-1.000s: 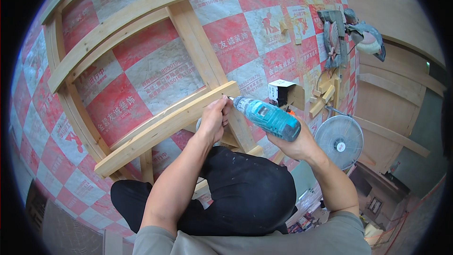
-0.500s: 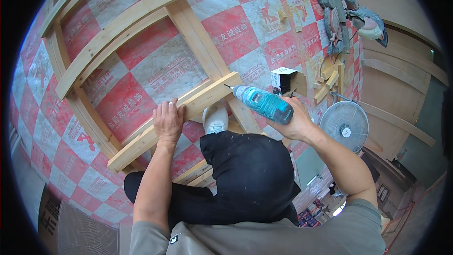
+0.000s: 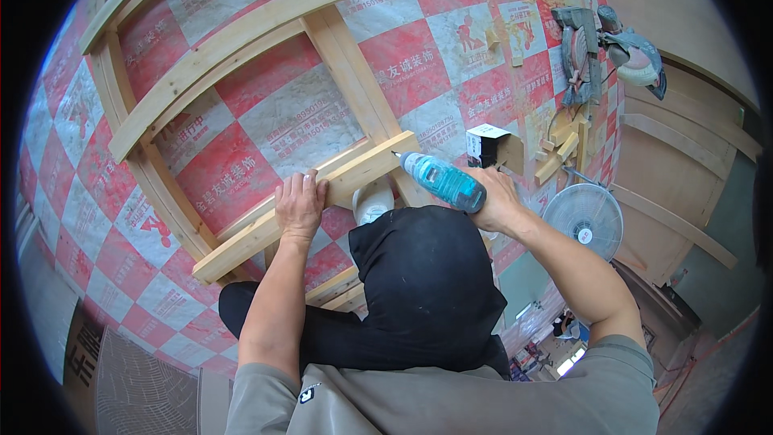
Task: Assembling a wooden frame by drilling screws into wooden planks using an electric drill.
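My left hand (image 3: 301, 203) is closed over a pale wooden plank (image 3: 362, 167) that lies across the timber frame (image 3: 342, 64), its fingers over the far edge. In my right hand (image 3: 497, 200) is a teal cordless drill (image 3: 441, 180), held level and pointing left. Its bit meets the plank close to the right end; whether it has gone into the wood I cannot tell. One of my white shoes (image 3: 374, 200) shows just under the plank, beside my bent knee. My palm and fingers hide the drill's grip.
Red and white checked sheeting (image 3: 403, 24) covers the floor. To the right are an open carton (image 3: 485, 147), wood offcuts (image 3: 564, 153), a round fan (image 3: 584, 221) and a mitre saw (image 3: 632, 56). Boards (image 3: 668, 217) lean at the far right.
The drill has shifted slightly left and down relative to the plank's end, and less of its bit shows. My left hand keeps its hold on the plank. The whole view has shifted a little.
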Demonstrator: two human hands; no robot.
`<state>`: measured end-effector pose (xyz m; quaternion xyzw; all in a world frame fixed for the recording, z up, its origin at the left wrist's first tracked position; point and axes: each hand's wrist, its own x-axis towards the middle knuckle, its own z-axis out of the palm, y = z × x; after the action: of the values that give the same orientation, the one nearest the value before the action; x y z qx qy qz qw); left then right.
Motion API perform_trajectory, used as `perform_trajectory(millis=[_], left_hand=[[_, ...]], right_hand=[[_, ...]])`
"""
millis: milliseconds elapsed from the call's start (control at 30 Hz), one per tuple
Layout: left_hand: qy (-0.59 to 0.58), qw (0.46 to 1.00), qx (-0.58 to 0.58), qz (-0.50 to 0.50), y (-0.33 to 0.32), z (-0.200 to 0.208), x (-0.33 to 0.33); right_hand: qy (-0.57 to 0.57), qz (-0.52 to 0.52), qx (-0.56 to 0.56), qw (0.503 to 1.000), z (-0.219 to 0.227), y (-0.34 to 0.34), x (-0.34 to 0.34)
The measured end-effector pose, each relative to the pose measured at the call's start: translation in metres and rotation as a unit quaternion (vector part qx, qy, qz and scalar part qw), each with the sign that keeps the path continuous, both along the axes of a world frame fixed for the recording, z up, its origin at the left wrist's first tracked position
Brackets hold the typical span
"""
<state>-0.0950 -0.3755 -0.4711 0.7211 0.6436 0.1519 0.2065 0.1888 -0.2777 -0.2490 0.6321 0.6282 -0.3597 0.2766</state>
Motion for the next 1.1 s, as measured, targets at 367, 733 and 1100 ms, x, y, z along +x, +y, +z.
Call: perform_trajectory(millis=[367, 733, 1100], left_hand=[[0.010, 1.000, -0.001, 0.000, 0.001, -0.001, -0.001], [0.005, 1.000, 0.015, 0.002, -0.001, -0.001, -0.001], [-0.010, 0.999, 0.047, 0.020, -0.003, -0.003, 0.001]], right_hand=[[-0.004, 0.036, -0.009, 0.999, -0.016, 0.006, 0.003], [0.002, 0.050, -0.004, 0.999, -0.018, 0.006, 0.000], [0.017, 0.133, 0.016, 0.991, -0.018, 0.027, 0.002]])
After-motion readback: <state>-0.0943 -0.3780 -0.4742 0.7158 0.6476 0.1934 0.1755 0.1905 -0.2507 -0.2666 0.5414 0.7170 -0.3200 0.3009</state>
